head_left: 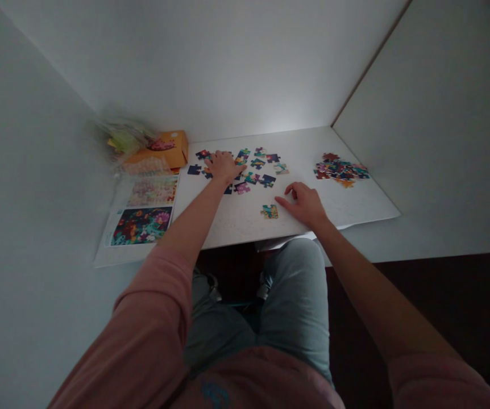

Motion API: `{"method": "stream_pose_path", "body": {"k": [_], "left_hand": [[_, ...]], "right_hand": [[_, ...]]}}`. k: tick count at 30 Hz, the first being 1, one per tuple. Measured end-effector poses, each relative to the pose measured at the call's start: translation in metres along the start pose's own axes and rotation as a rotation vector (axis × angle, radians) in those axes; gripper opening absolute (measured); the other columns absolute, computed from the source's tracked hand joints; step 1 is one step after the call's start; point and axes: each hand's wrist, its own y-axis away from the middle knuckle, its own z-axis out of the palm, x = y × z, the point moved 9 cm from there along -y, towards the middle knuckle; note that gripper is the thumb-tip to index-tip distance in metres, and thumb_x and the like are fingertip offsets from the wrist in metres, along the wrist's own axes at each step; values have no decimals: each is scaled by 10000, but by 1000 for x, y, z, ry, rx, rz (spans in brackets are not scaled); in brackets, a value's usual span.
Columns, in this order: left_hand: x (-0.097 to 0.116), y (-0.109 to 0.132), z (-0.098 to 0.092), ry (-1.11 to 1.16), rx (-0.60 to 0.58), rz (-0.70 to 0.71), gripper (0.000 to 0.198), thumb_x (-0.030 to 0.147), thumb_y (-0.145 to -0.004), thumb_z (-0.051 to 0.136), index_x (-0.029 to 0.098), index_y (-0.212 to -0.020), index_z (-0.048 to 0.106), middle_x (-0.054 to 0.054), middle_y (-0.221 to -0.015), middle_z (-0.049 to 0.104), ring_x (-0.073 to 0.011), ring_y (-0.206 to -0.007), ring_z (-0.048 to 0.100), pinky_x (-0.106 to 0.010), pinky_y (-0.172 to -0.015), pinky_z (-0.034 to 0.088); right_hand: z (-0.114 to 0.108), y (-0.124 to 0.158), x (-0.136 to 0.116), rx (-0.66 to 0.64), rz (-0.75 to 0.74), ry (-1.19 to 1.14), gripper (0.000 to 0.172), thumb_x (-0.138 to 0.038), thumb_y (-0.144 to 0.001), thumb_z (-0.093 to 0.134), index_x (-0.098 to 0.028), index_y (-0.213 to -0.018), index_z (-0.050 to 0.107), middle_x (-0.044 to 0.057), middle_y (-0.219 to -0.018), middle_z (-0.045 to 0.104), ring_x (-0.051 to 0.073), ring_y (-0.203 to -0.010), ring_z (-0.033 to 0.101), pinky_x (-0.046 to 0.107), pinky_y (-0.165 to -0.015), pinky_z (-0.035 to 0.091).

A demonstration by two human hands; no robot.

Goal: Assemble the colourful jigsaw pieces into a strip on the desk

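In the head view, two hands are working apart on a white table (308,153). The left hand (223,167) is pressing on roughly fifteen scattered jigsaw pieces (251,178); the right hand (302,204) is resting just beside one separate piece (269,211). One heap (341,169) is lying rightward; one orange box (163,149) and one printed picture sheet (140,224) are lying leftward.

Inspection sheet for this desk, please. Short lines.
surface: white speckled tabletop, set into a corner
job's things: multicoloured cardboard jigsaw pieces spread loose mid-table; dense heap of pieces at right
clutter: orange cardboard box, blurred clear plastic bag, white sheet with two colourful printed pictures
grippers: bare left hand resting among pieces; bare right hand beside a teal-and-yellow jigsaw piece
cables: nothing seen
surroundings: pale grey walls; person's pale grey trousers below the table edge
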Motion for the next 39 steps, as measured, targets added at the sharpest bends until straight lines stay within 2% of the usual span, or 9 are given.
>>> {"method": "stream_pose_path", "body": {"k": [6, 10, 12, 15, 18, 23, 28, 33, 39], "left_hand": [[11, 7, -4, 36, -65, 50, 439, 424, -758, 580, 175, -1113, 510, -156, -1199, 530, -341, -1170, 392, -543, -989, 190], [26, 13, -14, 74, 6, 201, 359, 344, -820, 558, 171, -1124, 478, -93, -1091, 603, -238, -1068, 465, -528, -1025, 147], [30, 13, -19, 167, 16, 263, 296, 294, -840, 540, 185, -1109, 483, -67, -1051, 620, -197, -1007, 504, -478, -1005, 241], [29, 18, -29, 401, -33, 304, 236, 254, -864, 486, 204, -1094, 499, -59, -1015, 630, -157, -885, 569, -355, -852, 415], [18, 44, -37, 566, -139, 296, 242, 273, -865, 474, 208, -1094, 519, -57, -994, 633, -138, -805, 598, -298, -737, 465], [-12, 128, -36, 537, -305, 244, 273, 361, -840, 500, 232, -1067, 579, -39, -952, 641, -165, -797, 595, -353, -767, 473], [-39, 184, -55, 200, -80, 107, 311, 442, -829, 500, 323, -1106, 577, -34, -1215, 520, -268, -1120, 455, -490, -1003, 288], [-36, 203, -56, 151, -79, 117, 433, 494, -805, 520, 286, -1185, 533, -80, -1234, 474, -325, -1157, 380, -506, -999, 248], [-39, 204, -51, 171, -58, 173, 367, 475, -821, 523, 281, -1130, 565, -71, -1197, 489, -294, -1131, 397, -475, -983, 253]], "right_hand": [[3, 1, -2, -35, -33, -12, 363, -623, -688, 654, -340, -876, 526, 40, -835, 585, 258, -773, 557, 480, -760, 415], [2, 2, -2, -54, -13, -3, 355, -615, -678, 670, -346, -866, 536, 40, -846, 587, 268, -822, 552, 480, -773, 400], [2, 2, -3, -56, -8, -6, 348, -607, -672, 679, -347, -859, 542, 42, -850, 587, 269, -821, 549, 479, -768, 398], [1, 3, -4, -54, -12, -19, 343, -597, -667, 688, -347, -853, 545, 45, -853, 583, 271, -809, 545, 476, -752, 397], [1, 3, -5, -50, -22, -31, 364, -594, -651, 704, -339, -851, 538, 47, -853, 578, 273, -804, 541, 466, -725, 393], [1, 5, -6, -48, -53, -20, 395, -600, -659, 694, -311, -870, 526, 57, -862, 568, 260, -792, 517, 425, -709, 360], [4, 9, -3, -81, -20, 12, 398, -599, -682, 672, -306, -903, 518, 58, -901, 575, 236, -799, 477, 395, -755, 337], [4, 10, -5, -60, -58, -28, 392, -592, -701, 651, -286, -922, 546, 68, -891, 575, 230, -784, 469, 389, -749, 338], [6, 17, -19, -140, -190, -61, 359, -577, -715, 652, -316, -954, 596, 66, -918, 562, 231, -798, 509, 395, -775, 392]]}}
